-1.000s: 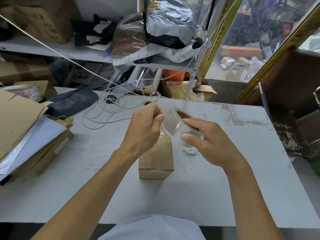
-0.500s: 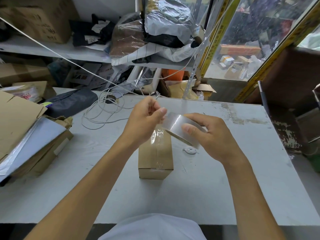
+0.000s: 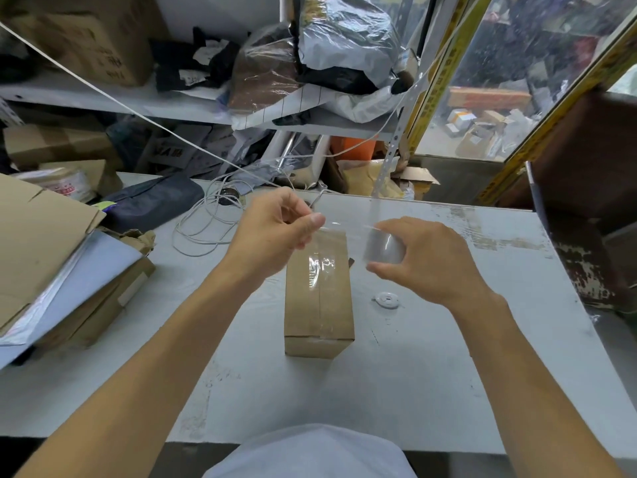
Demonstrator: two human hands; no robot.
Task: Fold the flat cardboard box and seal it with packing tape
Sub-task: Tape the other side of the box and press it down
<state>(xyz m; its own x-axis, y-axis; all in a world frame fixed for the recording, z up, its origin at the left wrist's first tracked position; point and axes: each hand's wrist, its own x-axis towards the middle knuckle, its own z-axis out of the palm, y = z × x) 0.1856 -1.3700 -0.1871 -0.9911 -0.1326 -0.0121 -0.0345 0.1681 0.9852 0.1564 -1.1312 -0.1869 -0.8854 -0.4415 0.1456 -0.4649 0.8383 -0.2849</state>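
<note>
I'm in a cluttered packing stockroom: shelf (image 3: 144, 106) of bagged parcels (image 3: 344, 39), stacked cardboard boxes (image 3: 58, 146), worn white tabletop (image 3: 431, 381).

**Hands part, tape stretches out**

The right hand (image 3: 427, 260) now carries the tape roll (image 3: 384, 248) rightward, away from the left hand (image 3: 275, 232), whose pinch holds the free end; a clear strip (image 3: 344, 225) spans the widened gap above the box (image 3: 319, 291).

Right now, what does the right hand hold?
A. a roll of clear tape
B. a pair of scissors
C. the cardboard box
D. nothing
A: the right hand grips the roll of clear tape above the table, while the left hand pinches the pulled-out strip over the cardboard box.
</note>
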